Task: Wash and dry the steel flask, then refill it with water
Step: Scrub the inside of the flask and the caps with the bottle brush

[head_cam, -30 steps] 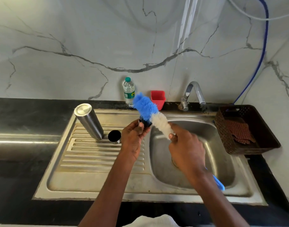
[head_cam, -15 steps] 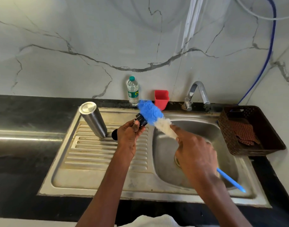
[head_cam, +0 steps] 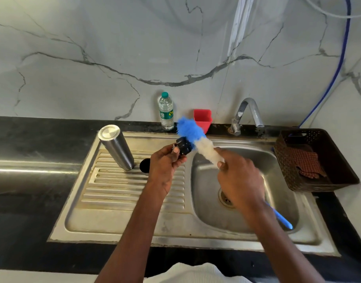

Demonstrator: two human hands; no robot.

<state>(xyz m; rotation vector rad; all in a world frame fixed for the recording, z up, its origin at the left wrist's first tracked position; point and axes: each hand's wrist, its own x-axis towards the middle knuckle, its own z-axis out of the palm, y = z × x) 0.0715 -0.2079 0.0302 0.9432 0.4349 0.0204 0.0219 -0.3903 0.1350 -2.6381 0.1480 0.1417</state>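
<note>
Steel flask stood upside down on the ribbed drainboard, base up, leaning a little, and nobody was touching it. Just beside its foot lay a small black cup, partly hidden behind the left hand. That hand pinched the black flask lid between thumb and curled fingers, up over the drainboard's edge. And the right hand was wrapped round the bottle brush, gripping just below the white bristles, with the blue tip pressed against the lid and the blue handle poking out behind the wrist over the sink basin. At the back wall stood a water bottle, a red cup and the tap. Off right, a brown basket held a checked cloth.
</note>
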